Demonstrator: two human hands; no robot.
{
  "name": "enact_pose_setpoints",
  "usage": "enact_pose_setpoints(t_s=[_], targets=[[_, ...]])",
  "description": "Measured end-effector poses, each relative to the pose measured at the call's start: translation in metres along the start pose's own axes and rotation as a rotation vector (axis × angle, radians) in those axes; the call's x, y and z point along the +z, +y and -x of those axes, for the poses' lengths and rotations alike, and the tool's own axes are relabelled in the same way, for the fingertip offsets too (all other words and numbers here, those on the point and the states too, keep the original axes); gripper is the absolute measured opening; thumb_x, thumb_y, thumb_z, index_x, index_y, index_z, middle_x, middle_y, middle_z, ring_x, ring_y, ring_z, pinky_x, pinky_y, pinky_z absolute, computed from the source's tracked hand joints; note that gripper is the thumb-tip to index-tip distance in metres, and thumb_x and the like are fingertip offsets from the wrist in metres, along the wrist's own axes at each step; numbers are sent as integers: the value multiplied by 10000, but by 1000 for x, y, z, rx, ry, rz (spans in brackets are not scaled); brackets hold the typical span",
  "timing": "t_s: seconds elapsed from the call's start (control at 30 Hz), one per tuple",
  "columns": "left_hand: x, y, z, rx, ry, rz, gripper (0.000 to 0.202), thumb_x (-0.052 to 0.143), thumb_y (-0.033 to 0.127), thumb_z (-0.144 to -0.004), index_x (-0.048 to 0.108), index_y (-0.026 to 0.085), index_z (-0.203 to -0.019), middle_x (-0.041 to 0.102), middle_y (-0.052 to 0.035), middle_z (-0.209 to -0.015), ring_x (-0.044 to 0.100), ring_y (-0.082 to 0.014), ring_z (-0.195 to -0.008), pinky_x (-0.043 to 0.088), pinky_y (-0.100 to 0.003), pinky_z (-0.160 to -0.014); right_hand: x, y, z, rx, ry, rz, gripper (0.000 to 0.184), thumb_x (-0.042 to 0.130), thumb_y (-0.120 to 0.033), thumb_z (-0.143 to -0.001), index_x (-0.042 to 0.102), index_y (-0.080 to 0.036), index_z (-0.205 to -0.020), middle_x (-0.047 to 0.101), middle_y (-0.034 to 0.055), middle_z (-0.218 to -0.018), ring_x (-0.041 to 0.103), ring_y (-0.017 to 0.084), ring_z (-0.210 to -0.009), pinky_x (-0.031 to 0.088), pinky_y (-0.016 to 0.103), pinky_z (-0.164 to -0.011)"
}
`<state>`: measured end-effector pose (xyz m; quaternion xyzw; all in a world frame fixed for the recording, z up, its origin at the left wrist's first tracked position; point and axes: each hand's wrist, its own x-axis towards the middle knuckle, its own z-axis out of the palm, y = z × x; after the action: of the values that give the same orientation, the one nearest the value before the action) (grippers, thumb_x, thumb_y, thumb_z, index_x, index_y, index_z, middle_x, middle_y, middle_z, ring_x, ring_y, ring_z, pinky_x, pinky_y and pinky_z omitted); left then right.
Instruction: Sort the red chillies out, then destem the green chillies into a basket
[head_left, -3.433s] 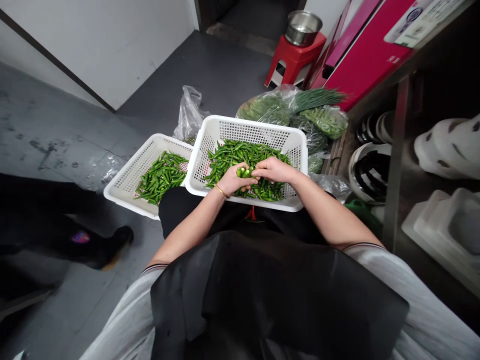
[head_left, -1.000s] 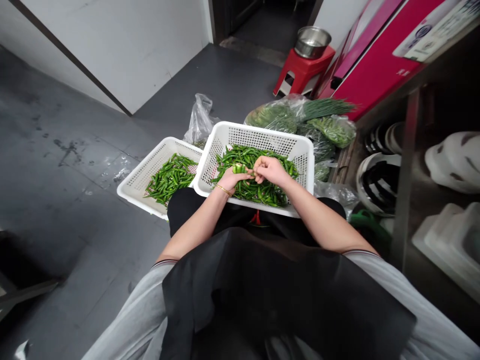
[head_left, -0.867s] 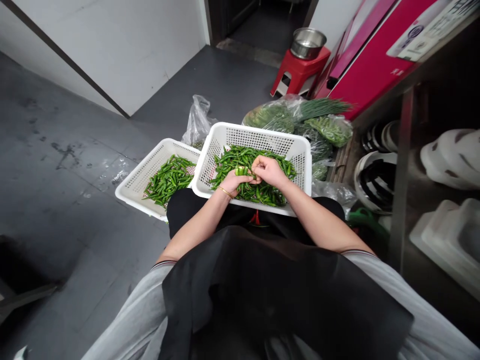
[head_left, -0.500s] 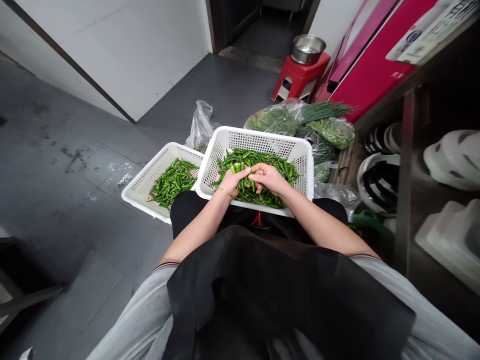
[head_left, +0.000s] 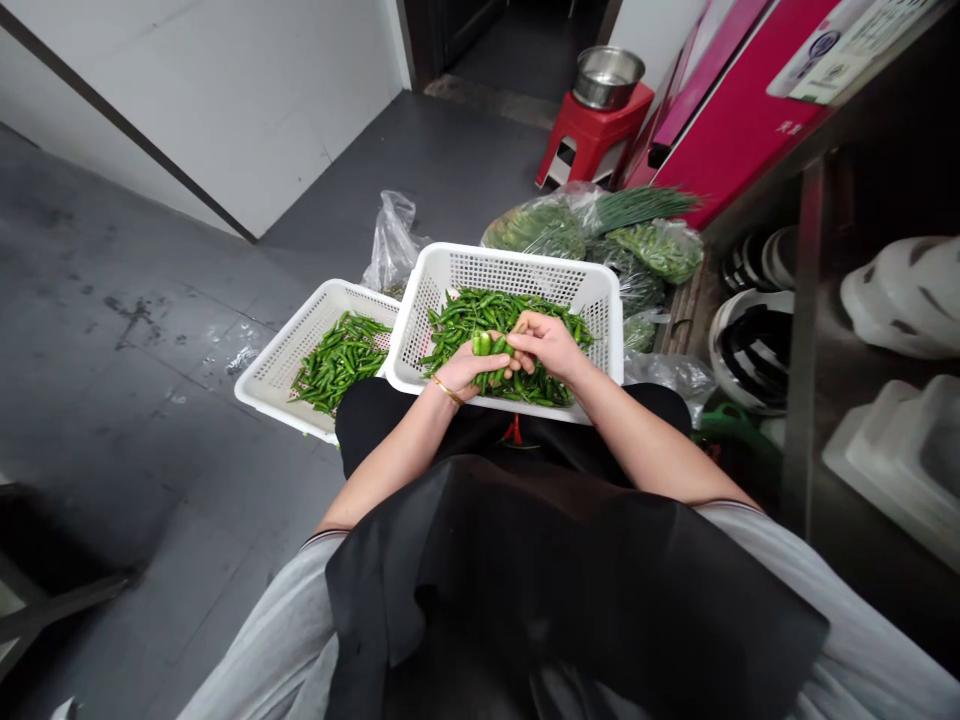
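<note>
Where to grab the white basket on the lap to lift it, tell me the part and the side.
Take the white basket by its rolled top rim at the two short ends, a hand from each side. The rim juts out past the perforated walls, giving fingers a ledge. The left hand holds a bunch of green chillies and the right hand meets it, so both must let go first.
</note>
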<state>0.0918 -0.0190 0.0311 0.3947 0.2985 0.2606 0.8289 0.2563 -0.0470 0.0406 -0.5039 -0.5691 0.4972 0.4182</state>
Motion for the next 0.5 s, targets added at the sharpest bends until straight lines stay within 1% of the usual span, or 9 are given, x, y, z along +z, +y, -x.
enact_pose_setpoints(t_s=[0.07, 0.1, 0.13, 0.17, 0.23, 0.3, 0.33, 0.4, 0.5], targets=[[3, -1, -1, -21, 67, -30, 441, 856, 300, -523, 535, 147, -784, 596, 4, -578, 543, -97, -473, 300, -187, -408, 0, 4, -3, -106, 167, 324, 310, 514, -466, -898, 537, -192, -754, 614, 25, -669, 602, 153, -647, 476, 251, -595], [2, -2, -1, -36, 106, -42, 428, 849, 280, -527, 530, 149, -780, 580, 12, -554, 528, -94, -451, 284, -185, -397, -2, 8, -3, -140, 216, 502, 294, 481, -422, -922, 584, -181, -789, 635, 55, -753, 614, 173, -749, 483, 267, -670], [0, -2, -1, -51, 139, -48, 415, 842, 259, -527, 531, 149, -779, 575, 14, -545, 523, -96, -443, 275, -186, -391, -5, 14, -3, -151, 216, 672, 286, 456, -384, -938, 633, -171, -864, 649, 83, -858, 613, 191, -837, 479, 281, -732], [-3, -1, -1, -59, 167, -46, 401, 834, 239, -527, 538, 146, -781, 583, 7, -552, 530, -101, -449, 279, -187, -390, -8, 22, -2, -134, 149, 825, 291, 438, -354, -947, 663, -171, -972, 648, 102, -960, 608, 203, -894, 472, 293, -771], [-11, 1, 0, -54, 221, -39, 364, 816, 208, -528, 562, 134, -778, 619, -17, -597, 550, -105, -476, 298, -191, -395, -13, 41, 3, -46, -150, 1065, 323, 439, -291, -942, 654, -207, -1168, 631, 110, -1082, 611, 207, -891, 467, 309, -779], [-20, 6, 2, -41, 260, -36, 330, 797, 183, -532, 599, 120, -787, 637, -25, -623, 548, -93, -487, 315, -189, -404, -15, 63, 8, 32, -481, 1217, 363, 454, -211, -914, 645, -242, -1221, 634, 102, -1092, 617, 195, -810, 468, 321, -751], [-23, 8, 3, -37, 268, -36, 325, 787, 171, -533, 618, 115, -805, 635, -20, -618, 542, -86, -484, 324, -187, -411, -15, 72, 9, 42, -598, 1264, 372, 453, -172, -900, 655, -241, -1205, 642, 101, -1074, 617, 190, -778, 470, 325, -740], [-28, 11, 3, -41, 259, -43, 348, 772, 147, -531, 651, 109, -855, 619, -1, -586, 532, -79, -472, 347, -188, -429, -15, 83, 9, 15, -689, 1307, 359, 458, -133, -885, 672, -216, -1161, 658, 104, -1032, 618, 187, -760, 473, 328, -732], [-31, 9, -1, -11, 253, -56, 329, 781, 136, -511, 662, 98, -815, 624, -1, -575, 544, -82, -477, 400, -199, -470, -23, 80, -1, -49, -603, 1248, 239, 543, -226, -887, 690, -167, -1065, 676, 114, -979, 634, 199, -801, 481, 323, -746]])
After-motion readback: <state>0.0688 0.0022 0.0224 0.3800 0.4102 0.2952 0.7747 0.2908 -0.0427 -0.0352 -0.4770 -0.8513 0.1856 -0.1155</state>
